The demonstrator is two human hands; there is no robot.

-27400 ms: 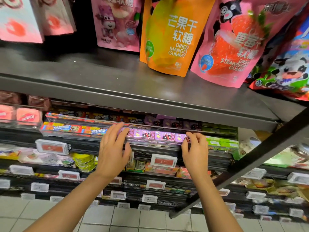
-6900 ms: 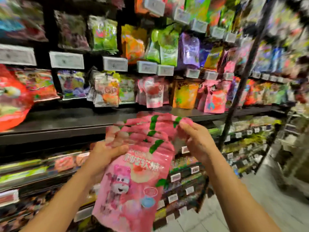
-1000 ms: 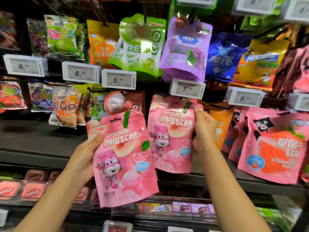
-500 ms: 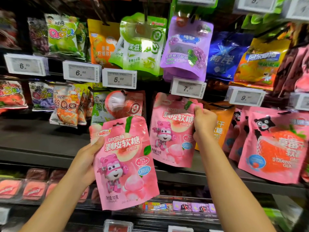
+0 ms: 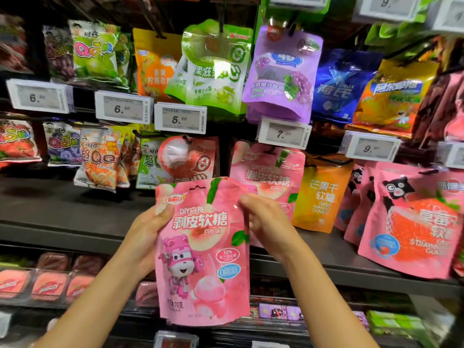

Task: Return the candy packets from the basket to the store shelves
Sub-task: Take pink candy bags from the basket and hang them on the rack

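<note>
Head view.

Item: pink peach-candy packet [image 5: 203, 249], upright, held in front of the shelving between both hands. Left hand [image 5: 148, 237] grips its left edge, thumb across the front face near the top corner. Right hand [image 5: 266, 222] has fingertips curled on the upper right edge; whether it pinches or merely touches cannot be told. The packet's top edge overlaps the bottom of a red lychee pouch [image 5: 190, 159].

Item: matching pink packet [image 5: 268, 172], hanging on the rack beneath the 7.00 price tag [image 5: 285, 133], partly behind the right hand.

Neighbours: orange mango gummy pouch [image 5: 322, 197] just beside the hung packet on its right; strawberry gummy pouch [image 5: 411, 222] farther right, its bottom edge on the grey shelf [image 5: 62, 222].

Open room: bare shelf surface left of the held packet, under the orange QQ bag [image 5: 100, 162].
</note>
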